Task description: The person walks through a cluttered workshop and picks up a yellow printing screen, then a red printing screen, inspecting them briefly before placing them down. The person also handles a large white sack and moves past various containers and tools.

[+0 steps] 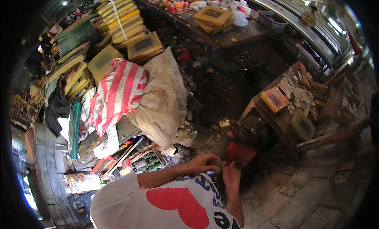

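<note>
My left hand (206,163) comes in from the left, its fingers curled toward the thumb. Close beside it, my right hand (232,174) is raised with its fingertips drawn together. Whatever lies between the fingertips of the two hands is too small to make out. Just beyond my right fingertips is a dark red, flat-sided block-like thing (241,153); whether the hand touches it I cannot tell. Both hands are in front of my white shirt (126,201), which has a red print.
Yellow-framed screens (122,21) are stacked at the far left. A red-and-white striped cloth (118,90) lies against a large beige sack (162,98). To the right, a worn wooden bench (272,122) bears a small yellow-and-red frame (274,99). Paint tubs (179,7) crowd the far table.
</note>
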{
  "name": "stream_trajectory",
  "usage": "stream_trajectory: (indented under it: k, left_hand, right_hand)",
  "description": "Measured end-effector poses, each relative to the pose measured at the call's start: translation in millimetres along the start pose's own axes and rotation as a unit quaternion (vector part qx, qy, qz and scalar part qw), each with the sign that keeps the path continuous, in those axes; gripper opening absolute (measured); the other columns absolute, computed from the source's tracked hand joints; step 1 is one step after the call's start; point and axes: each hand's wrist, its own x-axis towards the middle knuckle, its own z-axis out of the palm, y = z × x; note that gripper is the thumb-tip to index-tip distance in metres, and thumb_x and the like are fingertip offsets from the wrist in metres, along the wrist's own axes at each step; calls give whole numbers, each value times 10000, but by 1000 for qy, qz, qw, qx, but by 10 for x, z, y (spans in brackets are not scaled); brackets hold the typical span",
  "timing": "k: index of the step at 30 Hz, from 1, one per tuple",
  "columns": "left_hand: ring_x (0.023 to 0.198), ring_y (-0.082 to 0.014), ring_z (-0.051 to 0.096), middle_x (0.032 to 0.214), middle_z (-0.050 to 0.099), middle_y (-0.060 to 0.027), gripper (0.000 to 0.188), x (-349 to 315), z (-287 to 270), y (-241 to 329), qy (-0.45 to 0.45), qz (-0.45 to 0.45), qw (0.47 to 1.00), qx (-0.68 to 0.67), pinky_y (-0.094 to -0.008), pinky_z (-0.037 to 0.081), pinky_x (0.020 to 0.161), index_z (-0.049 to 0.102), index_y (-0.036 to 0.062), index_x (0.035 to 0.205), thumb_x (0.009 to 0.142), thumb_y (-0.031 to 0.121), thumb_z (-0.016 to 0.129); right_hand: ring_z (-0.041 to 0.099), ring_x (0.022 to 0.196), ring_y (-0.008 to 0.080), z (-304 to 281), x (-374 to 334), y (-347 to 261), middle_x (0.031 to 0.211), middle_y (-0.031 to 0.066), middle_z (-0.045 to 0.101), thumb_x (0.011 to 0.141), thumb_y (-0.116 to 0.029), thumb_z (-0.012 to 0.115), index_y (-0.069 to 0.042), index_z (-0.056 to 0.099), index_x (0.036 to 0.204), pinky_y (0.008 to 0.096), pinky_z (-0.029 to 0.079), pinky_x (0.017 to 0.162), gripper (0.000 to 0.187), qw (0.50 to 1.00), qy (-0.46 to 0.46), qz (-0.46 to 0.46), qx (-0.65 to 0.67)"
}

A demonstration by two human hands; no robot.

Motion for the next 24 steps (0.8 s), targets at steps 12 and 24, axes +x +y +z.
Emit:
stream_trajectory:
  k: [12, 24]
  left_hand:
    - [1192, -167, 670, 1302, 730, -68, 429, 1295, -558, 172, -12, -58, 987, -148, -357, 528, 1038, 645, 3, 1374, 962, 46, 759]
    - [1070, -112, 668, 1205, 751, -11, 393, 3835, -2139, 463, 108, -49, 976, -180, -301, 513, 981, 701, 37, 1312, 945, 121, 812]
  right_hand:
    - [576, 1290, 226, 229, 1080, -176, 1406, 79, 614, 1028, -82, 699, -81, 509, 1495, 377, 459, 1119, 504, 993, -17, 23, -114]
    - [618, 1243, 157, 791, 4295, -1043, 1369, 56, 674, 991, -30, 730, -11, 590, 1441, 336, 482, 1093, 473, 987, 31, 73, -138]
